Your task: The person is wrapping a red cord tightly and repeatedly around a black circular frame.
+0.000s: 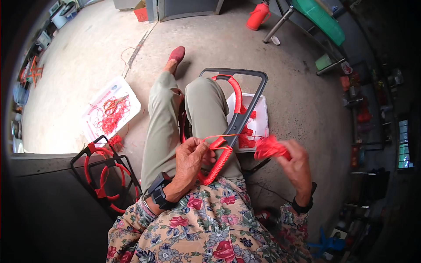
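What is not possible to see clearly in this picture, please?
All in the head view:
- Red cord bundle in the right hand: blurred, single strands not readable.
- White box: partly hidden by the knee and black frame.
- Grey panel: cut off by the top edge.
- Shelf goods at right: too small and dark.

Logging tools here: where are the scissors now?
In the head view, the orange-handled scissors lie on tangled red cord in the white tray, left of the person's legs.
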A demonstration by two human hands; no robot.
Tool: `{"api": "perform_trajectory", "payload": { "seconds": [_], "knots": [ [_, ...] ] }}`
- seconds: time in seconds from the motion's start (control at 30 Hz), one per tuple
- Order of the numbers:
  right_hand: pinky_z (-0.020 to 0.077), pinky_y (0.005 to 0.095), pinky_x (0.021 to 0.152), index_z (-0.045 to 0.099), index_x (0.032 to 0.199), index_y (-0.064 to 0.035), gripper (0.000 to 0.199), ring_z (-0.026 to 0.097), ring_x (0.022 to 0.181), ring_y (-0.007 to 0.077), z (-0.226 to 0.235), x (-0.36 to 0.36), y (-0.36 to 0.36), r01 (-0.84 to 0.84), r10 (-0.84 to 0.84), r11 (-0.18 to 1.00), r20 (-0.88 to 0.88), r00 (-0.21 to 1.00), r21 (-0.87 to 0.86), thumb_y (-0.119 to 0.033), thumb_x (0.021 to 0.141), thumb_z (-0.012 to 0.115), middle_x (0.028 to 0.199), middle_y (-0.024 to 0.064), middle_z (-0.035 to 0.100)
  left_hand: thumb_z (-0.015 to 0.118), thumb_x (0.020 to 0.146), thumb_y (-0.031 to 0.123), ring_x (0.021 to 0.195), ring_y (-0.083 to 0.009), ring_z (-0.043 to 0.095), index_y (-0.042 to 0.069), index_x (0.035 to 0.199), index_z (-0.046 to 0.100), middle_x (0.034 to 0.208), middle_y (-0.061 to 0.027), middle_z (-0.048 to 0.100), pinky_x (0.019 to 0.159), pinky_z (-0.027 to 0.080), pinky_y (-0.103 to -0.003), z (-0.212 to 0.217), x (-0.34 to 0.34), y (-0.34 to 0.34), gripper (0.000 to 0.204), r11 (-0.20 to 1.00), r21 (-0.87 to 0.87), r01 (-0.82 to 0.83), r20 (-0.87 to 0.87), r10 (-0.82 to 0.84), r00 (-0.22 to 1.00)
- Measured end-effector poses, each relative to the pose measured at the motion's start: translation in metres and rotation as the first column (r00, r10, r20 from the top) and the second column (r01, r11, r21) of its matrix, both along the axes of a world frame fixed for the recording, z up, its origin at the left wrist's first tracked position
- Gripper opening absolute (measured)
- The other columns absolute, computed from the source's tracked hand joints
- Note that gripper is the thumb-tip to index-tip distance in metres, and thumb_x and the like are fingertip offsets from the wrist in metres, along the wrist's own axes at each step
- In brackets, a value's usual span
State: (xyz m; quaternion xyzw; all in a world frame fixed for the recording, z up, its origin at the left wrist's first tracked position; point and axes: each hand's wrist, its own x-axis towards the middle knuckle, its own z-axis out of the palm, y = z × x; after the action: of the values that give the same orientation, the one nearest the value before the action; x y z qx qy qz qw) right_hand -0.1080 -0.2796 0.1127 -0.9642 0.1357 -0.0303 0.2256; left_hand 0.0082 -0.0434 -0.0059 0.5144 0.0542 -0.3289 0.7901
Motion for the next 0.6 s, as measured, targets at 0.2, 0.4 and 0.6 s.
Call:
{"api": "perform_trajectory", "payload": {
  "seconds": [0.2, 0.4, 0.6],
  "knots": [
    [0.0494, 0.0406, 0.066, 0.056, 0.099, -0.0007, 0.024, 0.064, 0.073, 0.0361, -0.017, 0.010, 0.038, -0.139, 0.195, 0.953, -0.192, 0.962, 0.268, -0.015, 0.082, 0.067, 0.081, 0.0204, 0.063, 0.059, 0.093, 0.015, 0.057, -0.0083, 0.058, 0.002, 0.088, 0.057, 0.069, -0.0053, 0.063, 0.050, 0.048, -0.021, 0.006, -0.009, 0.004, 0.014, 0.996, -0.035, 0.077, -0.095, -0.081, 0.992],
    [0.0488, 0.0362, 0.070, 0.055, 0.104, 0.0021, 0.029, 0.062, 0.076, 0.0289, -0.077, 0.041, 0.053, -0.162, 0.307, 0.785, -0.149, 0.940, 0.598, -0.016, 0.084, 0.065, 0.085, 0.0200, 0.061, 0.059, 0.094, 0.014, 0.053, -0.0043, 0.052, 0.002, 0.090, 0.058, 0.070, -0.0021, 0.060, 0.044, 0.043, -0.018, 0.012, -0.013, 0.003, 0.013, 1.000, -0.013, 0.025, 0.065, -0.024, 0.998],
    [0.0482, 0.0349, 0.077, 0.056, 0.106, 0.0063, 0.031, 0.061, 0.086, 0.0219, -0.084, 0.053, 0.060, -0.095, 0.230, 0.731, -0.113, 0.967, 0.676, -0.014, 0.083, 0.062, 0.093, 0.0177, 0.063, 0.060, 0.093, 0.010, 0.055, -0.0032, 0.050, 0.001, 0.090, 0.058, 0.072, 0.0008, 0.059, 0.046, 0.042, -0.017, 0.007, -0.018, 0.008, 0.010, 0.995, 0.082, -0.048, 0.288, 0.022, 0.957]
  ]
}}
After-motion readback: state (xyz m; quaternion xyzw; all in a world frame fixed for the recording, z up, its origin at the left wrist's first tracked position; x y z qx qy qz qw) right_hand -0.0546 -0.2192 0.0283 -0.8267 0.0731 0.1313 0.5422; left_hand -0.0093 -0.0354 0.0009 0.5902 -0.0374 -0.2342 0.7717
